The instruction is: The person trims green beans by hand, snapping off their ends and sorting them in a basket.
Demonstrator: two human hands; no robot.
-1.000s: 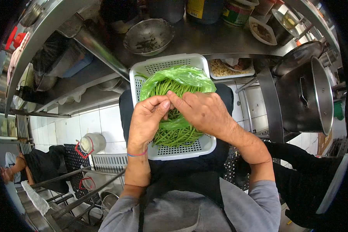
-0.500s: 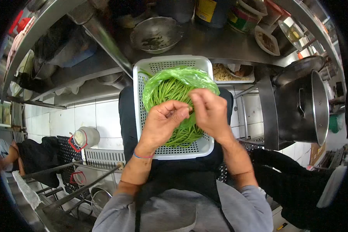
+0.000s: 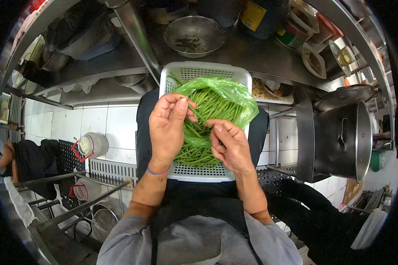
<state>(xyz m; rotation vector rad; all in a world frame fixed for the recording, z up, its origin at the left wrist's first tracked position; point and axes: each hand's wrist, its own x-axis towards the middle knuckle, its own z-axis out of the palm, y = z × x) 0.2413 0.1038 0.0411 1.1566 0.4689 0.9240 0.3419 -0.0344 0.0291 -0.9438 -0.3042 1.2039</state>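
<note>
A white perforated plastic basket (image 3: 248, 73) rests on my lap. Inside it, long green beans (image 3: 214, 104) fill an opened green plastic bag (image 3: 247, 106), and more beans lie loose nearer me. My left hand (image 3: 166, 126) is closed over the basket's left side, pinching one end of a single green bean (image 3: 199, 116). That bean slants down to the right toward my right hand (image 3: 233, 145), whose thumb and forefinger are closed at its other end.
A metal bowl (image 3: 194, 37) with green scraps stands on the steel shelf (image 3: 261, 55) ahead. To the right is a large steel pot (image 3: 334, 137). A white tub (image 3: 93, 145) with a red handle sits on the left floor. Other people are at both sides.
My hands, close together before, have moved apart. The left went up and left, the right down, and a bean now shows stretched between them. The whole view has shifted slightly.
</note>
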